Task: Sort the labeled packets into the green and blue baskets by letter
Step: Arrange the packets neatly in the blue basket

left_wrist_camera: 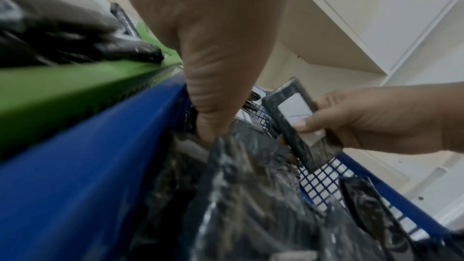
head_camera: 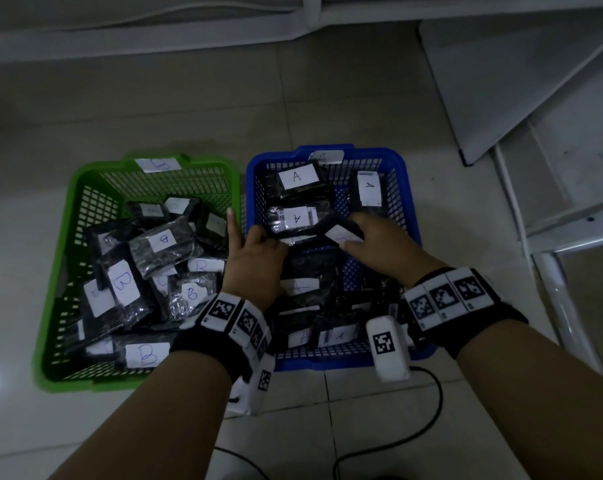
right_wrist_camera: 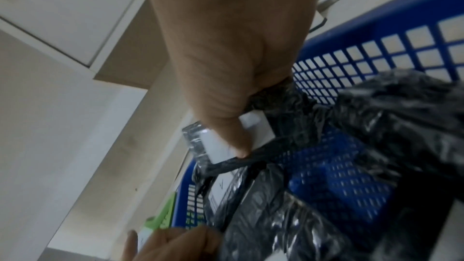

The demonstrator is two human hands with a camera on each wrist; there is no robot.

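Around my work area I see pale floor tiles, a white cabinet leaning in at the upper right, and a black cable curling on the floor near me. Both forearms and the marker wristbands cover the near half of the blue basket, so packets there are partly hidden.

My right hand is clamped on a black packet over the middle of the blue basket, thumb pressed on its white label; the letter is covered. My left hand is in the same basket at its left wall, fingers curled round a black packet's edge, index finger pointing up.

The green basket, touching the blue one, holds a heap of packets marked B. The blue basket holds packets marked A.
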